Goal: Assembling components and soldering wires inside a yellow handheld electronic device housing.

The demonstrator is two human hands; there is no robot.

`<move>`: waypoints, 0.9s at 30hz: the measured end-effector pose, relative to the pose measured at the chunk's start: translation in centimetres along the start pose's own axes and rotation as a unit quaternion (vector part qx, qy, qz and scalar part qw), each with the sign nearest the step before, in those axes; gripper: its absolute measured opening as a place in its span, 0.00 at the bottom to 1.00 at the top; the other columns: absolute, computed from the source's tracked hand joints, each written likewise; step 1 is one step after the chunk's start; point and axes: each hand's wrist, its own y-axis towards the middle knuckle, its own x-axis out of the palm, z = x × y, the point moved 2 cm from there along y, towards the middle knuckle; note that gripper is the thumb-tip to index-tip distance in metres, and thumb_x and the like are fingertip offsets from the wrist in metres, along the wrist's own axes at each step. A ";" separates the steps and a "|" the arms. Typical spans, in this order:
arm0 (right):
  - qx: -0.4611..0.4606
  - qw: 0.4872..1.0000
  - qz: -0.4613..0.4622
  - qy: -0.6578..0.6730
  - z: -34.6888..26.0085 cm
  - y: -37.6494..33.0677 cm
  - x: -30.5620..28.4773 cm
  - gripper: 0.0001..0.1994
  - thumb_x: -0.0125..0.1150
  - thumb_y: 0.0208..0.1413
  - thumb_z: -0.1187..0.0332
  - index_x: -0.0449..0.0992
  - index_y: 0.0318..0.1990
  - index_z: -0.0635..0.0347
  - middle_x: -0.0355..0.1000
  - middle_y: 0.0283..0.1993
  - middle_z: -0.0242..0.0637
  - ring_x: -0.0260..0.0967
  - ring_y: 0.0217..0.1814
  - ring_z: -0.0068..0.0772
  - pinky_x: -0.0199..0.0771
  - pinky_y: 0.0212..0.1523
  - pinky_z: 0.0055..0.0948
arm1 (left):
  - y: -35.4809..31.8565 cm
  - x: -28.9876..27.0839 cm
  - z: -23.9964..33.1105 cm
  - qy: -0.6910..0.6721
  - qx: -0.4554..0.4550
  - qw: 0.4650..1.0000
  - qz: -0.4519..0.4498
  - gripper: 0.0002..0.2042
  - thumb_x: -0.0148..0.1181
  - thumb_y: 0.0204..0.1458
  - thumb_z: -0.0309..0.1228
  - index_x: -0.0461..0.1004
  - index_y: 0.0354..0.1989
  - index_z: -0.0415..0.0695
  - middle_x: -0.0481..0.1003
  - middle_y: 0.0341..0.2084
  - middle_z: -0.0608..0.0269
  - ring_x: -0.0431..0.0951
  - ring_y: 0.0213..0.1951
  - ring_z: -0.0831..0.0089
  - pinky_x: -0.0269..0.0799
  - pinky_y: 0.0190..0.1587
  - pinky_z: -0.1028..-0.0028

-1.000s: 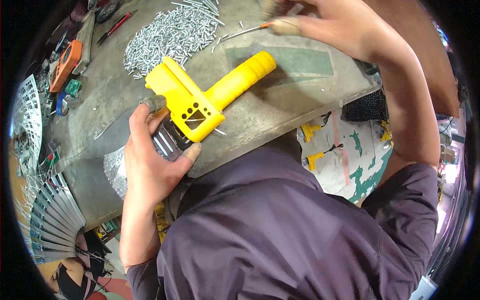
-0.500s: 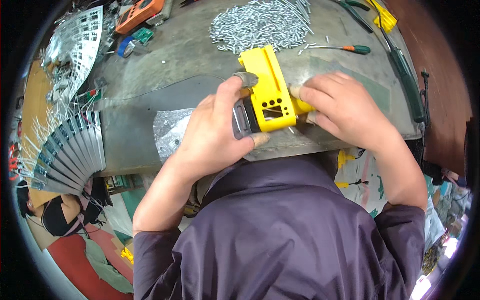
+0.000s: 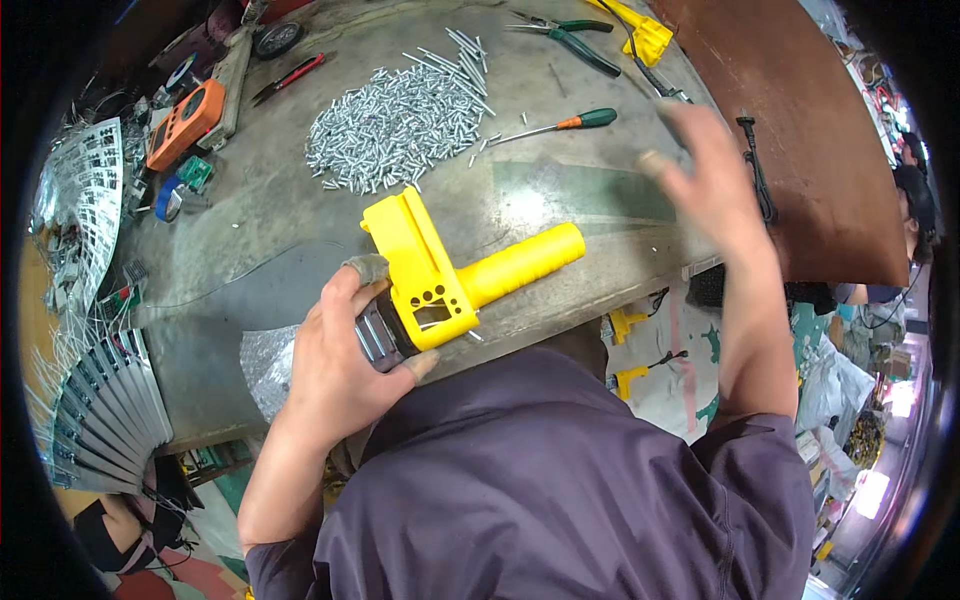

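My left hand (image 3: 335, 335) grips a yellow plastic tool housing (image 3: 410, 250) with a ribbed round handle (image 3: 525, 262) pointing right. A dark, glossy part (image 3: 378, 335) sits at the housing's lower left, under my fingers and thumb. Several round holes and a square opening show on the housing's near end. Off to the right, my right hand (image 3: 710, 175) is blurred and away from the housing, thumb apart from the fingers. It is over the spot of a dark corded hand tool, mostly hidden by the hand; only the tool's front end (image 3: 672, 95) shows.
A heap of silver screws (image 3: 395, 130) lies beyond the housing. Right of it are a green-and-orange screwdriver (image 3: 590, 119) and green-handled pliers (image 3: 580, 45). An orange meter (image 3: 187, 122) stands at the far left, above fanned grey strips with wires (image 3: 115, 410). Clear bubble wrap (image 3: 268, 365) lies beside my left hand.
My right hand has let go of the yellow handle and moved right, toward the dark corded tool. My left hand still holds the housing. The whole view has shifted, showing more of the right side.
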 end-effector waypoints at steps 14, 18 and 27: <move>0.058 0.535 -0.036 0.842 0.6 -2.8 -0.9 0.26 0.53 0.59 0.61 0.60 0.61 0.66 0.64 0.54 0.47 0.64 0.53 0.42 0.52 0.67 0.49 | 0.4 0.2 -0.3 0.014 0.014 1.000 0.000 0.48 0.79 0.27 0.33 0.52 0.57 0.34 0.74 0.45 0.44 0.75 0.46 0.45 0.71 0.48 0.62; 0.065 0.344 0.047 0.936 -6.2 -1.6 0.4 0.26 0.59 0.52 0.69 0.57 0.55 0.70 0.60 0.48 0.44 0.57 0.57 0.41 0.35 0.74 0.52 | 0.4 0.2 -0.3 0.055 0.023 0.998 -0.001 0.49 0.80 0.26 0.33 0.52 0.56 0.34 0.74 0.45 0.45 0.75 0.46 0.45 0.71 0.48 0.62; 0.148 0.209 0.036 0.966 -6.1 -1.2 5.5 0.18 0.64 0.49 0.64 0.68 0.40 0.70 0.67 0.39 0.41 0.64 0.48 0.40 0.56 0.68 0.48 | 0.1 0.3 -0.5 0.008 0.015 1.000 0.013 0.48 0.80 0.26 0.33 0.52 0.55 0.35 0.75 0.43 0.46 0.76 0.45 0.47 0.72 0.47 0.62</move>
